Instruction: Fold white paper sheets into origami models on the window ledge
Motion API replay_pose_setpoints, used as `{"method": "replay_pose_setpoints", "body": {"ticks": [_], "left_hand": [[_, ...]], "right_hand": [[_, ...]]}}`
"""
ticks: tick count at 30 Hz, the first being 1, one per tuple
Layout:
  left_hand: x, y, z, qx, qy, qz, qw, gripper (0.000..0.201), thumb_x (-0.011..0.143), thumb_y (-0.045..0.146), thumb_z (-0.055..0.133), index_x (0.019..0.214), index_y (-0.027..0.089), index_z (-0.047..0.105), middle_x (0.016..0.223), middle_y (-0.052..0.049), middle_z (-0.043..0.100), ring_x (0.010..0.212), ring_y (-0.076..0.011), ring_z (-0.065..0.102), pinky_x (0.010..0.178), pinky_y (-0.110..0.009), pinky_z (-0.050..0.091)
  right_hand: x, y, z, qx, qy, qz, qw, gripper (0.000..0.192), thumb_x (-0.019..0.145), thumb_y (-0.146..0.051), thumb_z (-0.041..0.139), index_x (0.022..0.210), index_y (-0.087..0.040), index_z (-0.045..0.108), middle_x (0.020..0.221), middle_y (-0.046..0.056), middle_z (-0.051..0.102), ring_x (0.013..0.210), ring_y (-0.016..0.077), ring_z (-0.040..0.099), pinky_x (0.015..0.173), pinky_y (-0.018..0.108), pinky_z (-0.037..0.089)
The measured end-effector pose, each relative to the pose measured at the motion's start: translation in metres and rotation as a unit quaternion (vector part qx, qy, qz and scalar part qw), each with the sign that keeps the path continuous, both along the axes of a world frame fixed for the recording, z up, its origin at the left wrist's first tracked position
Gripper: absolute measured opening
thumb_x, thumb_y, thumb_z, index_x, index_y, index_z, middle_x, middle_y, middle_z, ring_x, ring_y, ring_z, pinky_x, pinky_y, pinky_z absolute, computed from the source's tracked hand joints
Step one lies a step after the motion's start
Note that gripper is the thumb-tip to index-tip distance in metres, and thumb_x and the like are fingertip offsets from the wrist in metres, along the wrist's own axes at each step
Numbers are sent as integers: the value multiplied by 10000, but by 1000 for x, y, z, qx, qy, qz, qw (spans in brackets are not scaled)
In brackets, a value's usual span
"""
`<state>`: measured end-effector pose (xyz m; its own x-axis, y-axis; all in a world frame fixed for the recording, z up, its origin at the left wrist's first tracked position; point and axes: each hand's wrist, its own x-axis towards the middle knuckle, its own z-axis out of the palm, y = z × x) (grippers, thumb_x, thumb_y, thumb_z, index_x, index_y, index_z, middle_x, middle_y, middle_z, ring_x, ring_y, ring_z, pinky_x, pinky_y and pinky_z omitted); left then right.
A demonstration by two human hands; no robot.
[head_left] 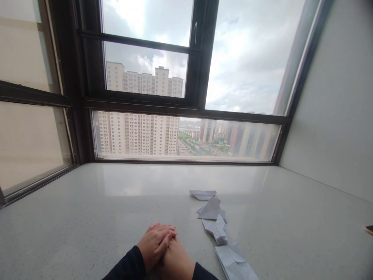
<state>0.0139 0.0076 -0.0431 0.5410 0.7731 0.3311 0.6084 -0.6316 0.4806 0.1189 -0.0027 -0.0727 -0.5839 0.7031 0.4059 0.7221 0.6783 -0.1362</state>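
My left hand (154,243) lies over my right hand (175,259) on the pale sill, low in the view. Its fingers stretch loosely across the right hand, with the thumb on top, and it holds no object. Most of the right hand's fingers are hidden beneath it. Just right of the hands, folded grey-white papers form a slanting row: a flat boat-like piece (203,194), a triangular piece (211,210), a piece with pointed flaps (216,230), and a larger folded paper (235,261) nearest me. Neither hand touches them.
The pale speckled sill (72,221) extends to a dark window frame (186,162). Tall buildings (140,132) and cloudy sky show through the glass. A white wall (332,109) stands on the right. A small dark object (369,229) lies at the right edge.
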Motion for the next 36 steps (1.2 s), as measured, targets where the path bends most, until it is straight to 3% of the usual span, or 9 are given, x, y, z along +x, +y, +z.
{"method": "replay_pose_setpoints", "body": {"ticks": [11,18,26,36], "left_hand": [[1,-1,0,9,-1,-4,1000,373,808,252,266,971,265,601,1076,-6,612,1018,-160,520,953,-345,328],[-1,1,-3,13,12,-8,1000,375,821,264,256,998,269,586,1097,-7,600,1033,-159,509,960,-350,317],[-14,15,-13,-7,47,60,997,361,813,380,286,1014,287,571,1157,3,557,1094,-183,457,966,-397,303],[-11,13,-13,11,50,61,997,359,802,336,291,1012,265,573,1157,-17,557,1095,-200,460,961,-428,303]], "right_hand": [[0,-2,1,-8,5,-7,1000,495,749,-259,472,1229,-155,409,1212,103,480,1028,299,502,888,433,409],[-1,-7,11,-33,-3,-1,999,492,752,-208,460,1237,-163,395,1239,101,446,1078,299,460,915,452,375],[6,-14,25,-36,29,21,999,550,767,-224,419,1291,-133,279,1319,102,336,1191,223,328,996,368,272],[7,-10,20,-45,22,21,999,545,776,-244,413,1292,-138,276,1317,107,339,1186,230,333,994,373,268]]}}
